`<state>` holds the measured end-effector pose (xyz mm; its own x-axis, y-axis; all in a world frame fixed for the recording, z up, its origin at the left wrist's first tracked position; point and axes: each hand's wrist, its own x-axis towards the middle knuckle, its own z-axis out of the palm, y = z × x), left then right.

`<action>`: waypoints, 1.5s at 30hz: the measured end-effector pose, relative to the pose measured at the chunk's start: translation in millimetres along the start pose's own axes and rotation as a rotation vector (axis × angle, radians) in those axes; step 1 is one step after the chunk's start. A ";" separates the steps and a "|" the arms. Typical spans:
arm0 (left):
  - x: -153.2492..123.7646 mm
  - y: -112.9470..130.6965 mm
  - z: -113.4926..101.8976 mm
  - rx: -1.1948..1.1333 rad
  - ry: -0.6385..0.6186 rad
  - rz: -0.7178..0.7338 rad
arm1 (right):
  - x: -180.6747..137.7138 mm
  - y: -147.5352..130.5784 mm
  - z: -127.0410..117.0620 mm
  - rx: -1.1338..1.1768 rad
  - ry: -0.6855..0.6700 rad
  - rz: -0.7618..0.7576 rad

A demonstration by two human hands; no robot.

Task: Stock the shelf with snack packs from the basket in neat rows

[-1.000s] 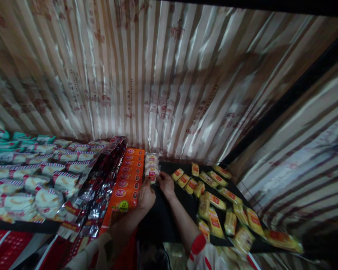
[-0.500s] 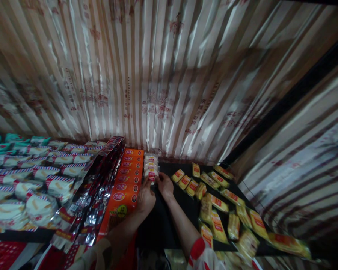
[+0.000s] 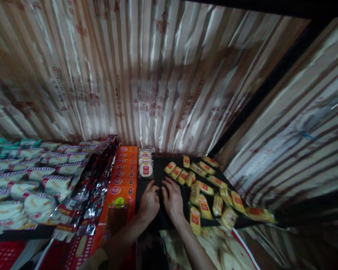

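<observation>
My left hand (image 3: 149, 200) and my right hand (image 3: 172, 198) lie side by side, fingers spread, on the black table top (image 3: 160, 176). Neither holds anything. Just beyond the fingertips stands a short row of round white cakes in clear wrappers with red labels (image 3: 145, 165), running back to the wall. It is apart from both hands.
Orange packets (image 3: 123, 178) line the left of the cakes, then shiny red foil packs (image 3: 98, 183) and white striped packs (image 3: 33, 187). Yellow wrapped snacks (image 3: 205, 187) are scattered to the right. A striped curtain (image 3: 146, 75) backs the table. A red crate (image 3: 2, 255) sits low left.
Both hands let go of the white cake row and drew back toward me, now flat on the table. The view has tilted slightly.
</observation>
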<state>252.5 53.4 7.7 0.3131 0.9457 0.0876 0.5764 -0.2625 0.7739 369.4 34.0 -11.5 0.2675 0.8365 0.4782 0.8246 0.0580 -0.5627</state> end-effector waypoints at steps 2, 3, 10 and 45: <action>-14.5 0.6 5.2 -0.009 -0.029 0.019 | -21.7 10.5 -29.9 -0.104 0.091 -0.034; -21.3 1.2 7.6 -0.015 -0.041 0.020 | -32.1 17.2 -44.1 -0.158 0.121 -0.041; -56.7 18.9 16.7 -0.032 -0.164 0.029 | -89.0 56.5 -93.1 -0.403 0.106 -0.041; -137.5 52.9 52.0 0.005 -0.183 -0.172 | -125.7 63.9 -83.8 0.067 -0.085 -0.022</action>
<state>279.2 -100.5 3.9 0.3414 0.9260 -0.1611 0.6369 -0.1018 0.7642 430.1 -113.1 -51.1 0.2043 0.8776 0.4338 0.7939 0.1107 -0.5979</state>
